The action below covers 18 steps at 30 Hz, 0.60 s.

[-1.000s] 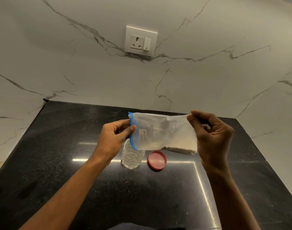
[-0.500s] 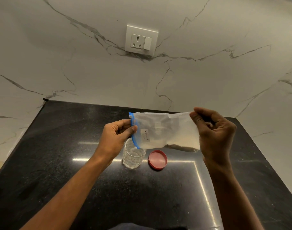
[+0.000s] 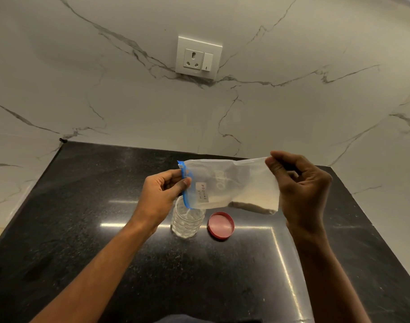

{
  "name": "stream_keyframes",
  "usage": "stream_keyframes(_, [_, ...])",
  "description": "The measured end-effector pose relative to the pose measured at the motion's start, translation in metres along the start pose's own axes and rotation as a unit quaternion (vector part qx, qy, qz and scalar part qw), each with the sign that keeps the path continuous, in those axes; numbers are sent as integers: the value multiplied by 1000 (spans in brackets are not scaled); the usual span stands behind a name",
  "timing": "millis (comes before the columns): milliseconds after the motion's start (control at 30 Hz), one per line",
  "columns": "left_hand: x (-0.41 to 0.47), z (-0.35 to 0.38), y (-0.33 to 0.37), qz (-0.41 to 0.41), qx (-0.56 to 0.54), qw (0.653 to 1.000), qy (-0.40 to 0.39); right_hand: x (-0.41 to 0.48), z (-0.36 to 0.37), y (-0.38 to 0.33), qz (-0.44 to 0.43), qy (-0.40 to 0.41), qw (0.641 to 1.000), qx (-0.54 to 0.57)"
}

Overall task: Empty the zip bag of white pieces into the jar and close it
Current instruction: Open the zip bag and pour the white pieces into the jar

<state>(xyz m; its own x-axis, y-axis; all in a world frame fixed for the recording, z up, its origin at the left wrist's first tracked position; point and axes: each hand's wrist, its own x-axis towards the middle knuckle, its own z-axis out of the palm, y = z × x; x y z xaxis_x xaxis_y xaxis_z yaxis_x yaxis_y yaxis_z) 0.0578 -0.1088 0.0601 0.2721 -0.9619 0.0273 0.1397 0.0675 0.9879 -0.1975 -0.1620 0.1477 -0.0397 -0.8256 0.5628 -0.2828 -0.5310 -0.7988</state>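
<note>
A clear zip bag [image 3: 232, 185] with a blue zip strip and a small handwritten label is held sideways in the air above the counter. My left hand [image 3: 163, 193] pinches its blue mouth end, which hangs just over a clear textured glass jar [image 3: 187, 221]. My right hand [image 3: 299, 185] grips the bag's bottom end, raised a little higher. White contents lie along the bag's lower edge. Some white shows inside the jar. The red lid [image 3: 221, 225] lies upside down on the counter just right of the jar.
The black speckled stone counter [image 3: 82, 229] runs back to a white marble wall with a power socket and switch [image 3: 198, 57]. Marble also borders the counter on the left and right sides.
Both hands have lifted the bag slightly, the right end rising a bit more. The bag's mouth stays over the jar. Jar and lid have not moved.
</note>
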Motion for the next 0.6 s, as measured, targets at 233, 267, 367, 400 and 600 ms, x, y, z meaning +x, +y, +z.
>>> stream_keyframes(233, [0, 2, 0, 3, -2, 1000, 3, 0, 0, 1, 10, 23, 1000, 11])
stream_keyframes(267, [-1, 2, 0, 2, -2, 1000, 1, 0, 0, 1, 7, 19, 1000, 7])
stream_keyframes(367, [-1, 2, 2, 2, -4, 1000, 1, -1, 1, -1, -6, 8, 1000, -9])
stream_keyframes(400, [-1, 1, 2, 1, -5, 1000, 3, 0, 1, -1, -5, 14, 1000, -2])
stream_keyframes(600, [-2, 1, 1, -3, -1, 1000, 5, 0, -1, -3, -7, 7, 1000, -2])
